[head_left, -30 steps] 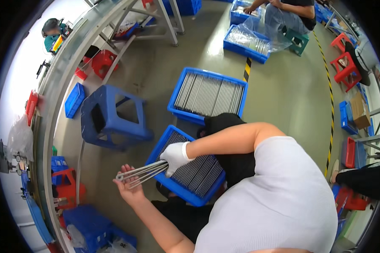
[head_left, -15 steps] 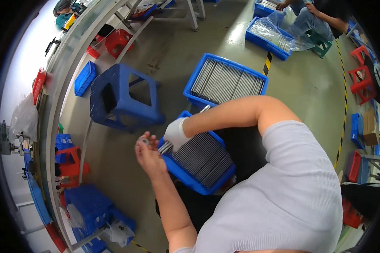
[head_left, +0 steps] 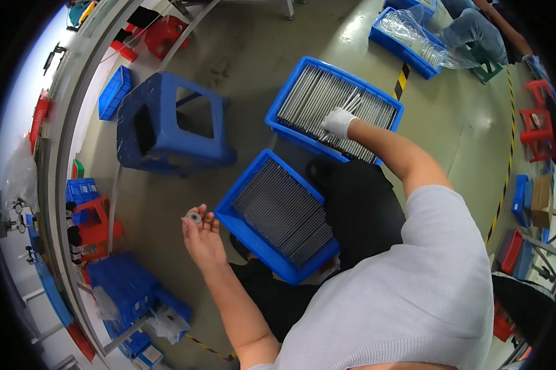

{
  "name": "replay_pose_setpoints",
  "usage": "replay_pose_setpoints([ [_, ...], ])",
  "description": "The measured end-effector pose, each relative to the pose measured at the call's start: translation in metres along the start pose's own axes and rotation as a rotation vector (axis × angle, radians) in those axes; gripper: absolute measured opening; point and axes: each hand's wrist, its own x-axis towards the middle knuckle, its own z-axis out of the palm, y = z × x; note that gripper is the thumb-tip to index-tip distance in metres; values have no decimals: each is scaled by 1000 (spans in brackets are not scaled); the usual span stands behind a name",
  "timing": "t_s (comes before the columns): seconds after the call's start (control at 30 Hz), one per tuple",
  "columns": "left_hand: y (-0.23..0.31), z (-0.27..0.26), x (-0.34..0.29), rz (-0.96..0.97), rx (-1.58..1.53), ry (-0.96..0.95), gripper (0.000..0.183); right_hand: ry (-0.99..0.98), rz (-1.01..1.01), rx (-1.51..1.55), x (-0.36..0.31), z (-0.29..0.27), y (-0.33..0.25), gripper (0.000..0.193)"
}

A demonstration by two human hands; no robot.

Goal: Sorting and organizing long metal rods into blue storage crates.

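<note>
My left hand (head_left: 205, 246), bare, is raised beside the left corner of the near blue bin (head_left: 248, 239). Its fingers hold a small grey ring-shaped piece (head_left: 195, 217) with a hole in its middle. Rows of dark grey rods (head_left: 281, 206) lie packed side by side in that near bin. My right hand (head_left: 338, 124), in a white glove, is over the far blue bin (head_left: 340, 66) and closed round a few shiny metal rods (head_left: 352, 102). Beneath it, silvery rods (head_left: 306, 95) fill the far bin in rows. The glove hides the right fingertips.
A blue plastic stool (head_left: 167, 123) stands left of the bins. Stacked blue crates (head_left: 120, 290) and a red stool (head_left: 99, 228) are at the lower left. Beyond the far bin, another person (head_left: 481, 34) sits by a plastic-covered blue bin (head_left: 407, 46). A metal-framed bench (head_left: 59, 142) runs along the left.
My right hand has moved from the near bin away to the far bin, with rods in its grip. The left hand keeps the ring-shaped piece. The whole view has shifted somewhat.
</note>
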Motion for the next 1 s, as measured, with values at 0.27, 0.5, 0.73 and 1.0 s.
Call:
replay_pose_setpoints([
  [0.27,-6,10,4,-48,48,42,32,91,50,-134,-13,31,13,13],
  [0.5,-7,9,6,-55,61,26,32,199,386,-143,-32,25,4,19],
  [0.73,-8,7,8,-58,39,-3,31,333,520,9,-39,42,2,19],
  [1.0,-4,7,5,-56,48,-24,32,276,380,-36,-9,37,15,16],
])
